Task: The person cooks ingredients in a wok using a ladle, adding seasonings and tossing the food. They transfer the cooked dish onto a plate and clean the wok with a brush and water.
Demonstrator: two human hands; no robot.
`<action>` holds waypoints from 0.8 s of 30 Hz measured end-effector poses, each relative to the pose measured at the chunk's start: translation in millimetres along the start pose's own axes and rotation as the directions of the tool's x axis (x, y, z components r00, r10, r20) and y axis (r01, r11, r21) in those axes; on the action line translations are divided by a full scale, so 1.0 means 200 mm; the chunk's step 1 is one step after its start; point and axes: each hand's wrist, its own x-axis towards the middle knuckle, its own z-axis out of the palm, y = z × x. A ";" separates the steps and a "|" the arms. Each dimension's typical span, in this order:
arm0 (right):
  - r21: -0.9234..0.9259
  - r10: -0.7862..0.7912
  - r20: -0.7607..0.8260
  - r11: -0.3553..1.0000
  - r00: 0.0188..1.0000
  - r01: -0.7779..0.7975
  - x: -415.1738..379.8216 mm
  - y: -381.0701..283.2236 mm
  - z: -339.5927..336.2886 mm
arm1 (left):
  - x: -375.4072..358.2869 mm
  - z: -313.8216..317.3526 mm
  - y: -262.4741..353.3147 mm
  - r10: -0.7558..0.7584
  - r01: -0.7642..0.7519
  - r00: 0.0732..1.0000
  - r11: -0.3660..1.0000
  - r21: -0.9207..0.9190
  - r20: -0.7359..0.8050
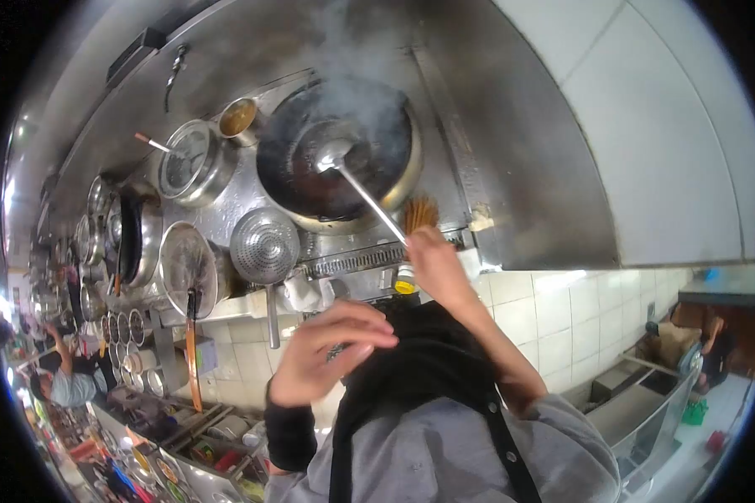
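Note:
A steaming black wok (pixel 285 155) sits on the stove in front of me. My right hand (pixel 434 260) grips the end of a long metal ladle (pixel 362 193), whose bowl is down inside the wok. My left hand (pixel 331 344) is raised before my apron, its fingers stretched out and nothing in it. Nearest to it is the handle of a perforated skimmer (pixel 264 245), which lies on the stove's front edge. A bamboo brush (pixel 420 214) stands between the wok and my right hand.
Left of the wok are a small pot of brown liquid (pixel 239 119), a large metal pot (pixel 195 163) and a strainer (pixel 187 267). A yellow-capped bottle (pixel 404 281) stands at the front edge. Other people are at far left (pixel 71 381) and far right (pixel 713 352).

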 end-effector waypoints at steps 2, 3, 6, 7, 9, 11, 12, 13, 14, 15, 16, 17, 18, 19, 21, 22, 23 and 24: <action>0.560 0.135 0.194 0.798 0.972 -0.222 0.09 -0.40 -0.43 | -0.09 0.02 -0.51 -0.304 0.310 0.943 0.950 -0.023 0.137; 0.738 -0.046 0.217 0.661 0.975 -0.133 0.12 -0.55 -0.64 | -0.19 0.05 -0.83 -0.452 0.462 0.874 0.887 -0.014 0.179; 0.879 -0.299 0.348 0.434 0.888 -0.198 0.15 -1.01 -1.05 | -0.41 0.23 -1.72 -0.685 0.696 0.713 0.718 -0.026 0.151; 0.861 -0.413 0.333 0.499 0.848 -0.095 0.17 -1.03 -1.07 | -0.39 0.32 -1.86 -0.763 0.766 0.641 0.627 -0.140 0.087; 0.787 -0.531 0.352 0.614 0.771 0.064 0.23 -1.02 -1.02 | -0.33 0.48 -2.24 -0.858 0.815 0.503 0.430 -0.388 0.104; 0.716 -0.569 0.380 0.680 0.729 0.158 0.28 -1.00 -0.95 | -0.24 0.62 -2.53 -0.895 0.742 0.400 0.189 -0.644 0.199; 0.688 -0.574 0.397 0.703 0.716 0.182 0.31 -0.99 -0.91 | -0.21 0.72 -2.81 -0.845 0.648 0.479 0.157 -0.745 0.239; 0.667 -0.573 0.411 0.720 0.709 0.195 0.33 -0.98 -0.88 | -0.22 0.80 -3.05 -0.794 0.541 0.550 0.102 -0.835 0.259; 0.652 -0.569 0.419 0.731 0.707 0.203 0.36 -0.97 -0.85 | -0.11 0.88 -3.04 -0.873 0.433 0.431 -0.023 -0.901 0.229; 0.632 -0.562 0.430 0.746 0.707 0.209 0.37 -0.95 -0.83 | 0.00 0.95 -3.01 -0.933 0.284 0.303 -0.106 -0.953 0.194; 0.613 -0.554 0.445 0.761 0.704 0.211 0.37 -0.93 -0.81 | 0.02 1.10 -3.29 -0.869 0.121 0.450 -0.170 -0.978 0.206; 0.592 -0.546 0.454 0.776 0.704 0.220 0.35 -0.92 -0.79 | 0.09 1.15 -3.29 -0.783 -0.019 0.585 -0.276 -0.961 0.213; 0.584 -0.544 0.460 0.781 0.702 0.223 0.35 -0.90 -0.77 | 0.19 1.24 -3.27 -0.912 -0.208 0.333 -0.319 -0.924 0.240; 0.558 -0.530 0.466 0.797 0.709 0.229 0.32 -0.89 -0.76 | 0.29 1.30 -3.27 -0.870 -0.351 0.449 -0.380 -0.856 0.202; 0.539 -0.498 0.478 0.817 0.724 0.206 0.31 -0.87 -0.72 | 0.30 1.37 -3.31 -0.844 -0.411 0.500 -0.428 -0.805 0.193; 0.536 -0.492 0.478 0.819 0.727 0.202 0.32 -0.85 -0.70 | 0.30 1.39 -3.34 -0.830 -0.392 0.519 -0.446 -0.805 0.207; 0.535 -0.490 0.483 0.821 0.726 0.198 0.34 -0.84 -0.68 | 0.30 1.39 -3.33 -0.811 -0.357 0.535 -0.471 -0.807 0.237; 0.531 -0.490 0.490 0.823 0.721 0.199 0.37 -0.83 -0.66 | 0.29 1.40 -3.38 -0.795 -0.325 0.549 -0.487 -0.811 0.258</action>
